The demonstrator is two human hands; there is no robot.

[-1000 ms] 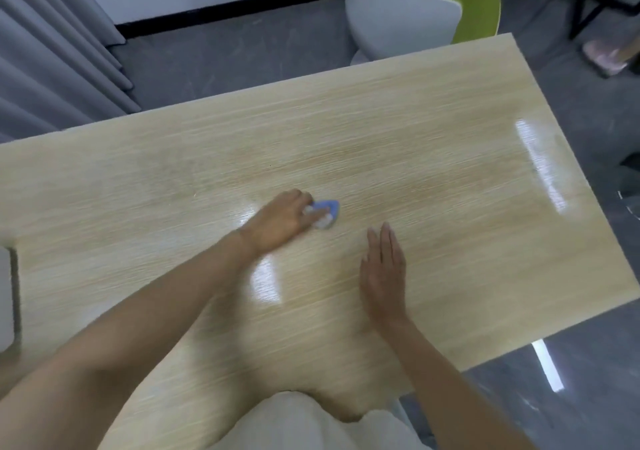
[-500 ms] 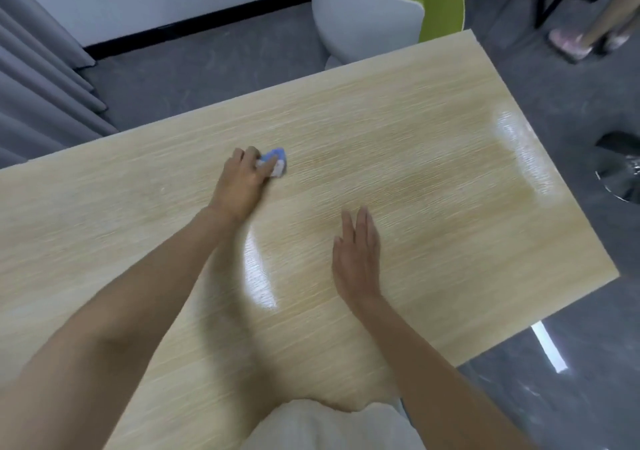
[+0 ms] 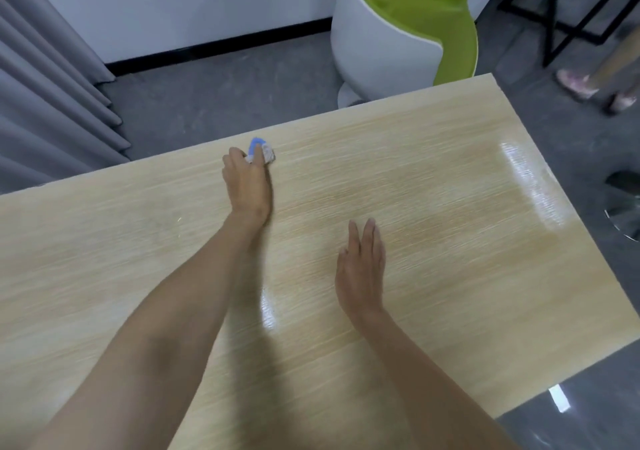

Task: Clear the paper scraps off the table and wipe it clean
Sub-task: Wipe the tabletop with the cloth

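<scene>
Head: left hand (image 3: 247, 186) around cloth (image 3: 264, 151) on table (image 3: 450, 214)

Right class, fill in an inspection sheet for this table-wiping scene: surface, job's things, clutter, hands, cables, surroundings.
Surface: wooden table, glossy, with glare patches.
Job's things: blue-and-white wiping cloth near the far edge; paper scraps, nothing seen.
Clutter: one tiny pale fleck; cannot tell what it is.
Hands: left hand grips the wiping cloth; right hand rests open on the table, fingers straight.
Cables: nothing seen.
Surroundings: white-and-green chair beyond the table, grey curtain at left, another person's feet at right.
</scene>
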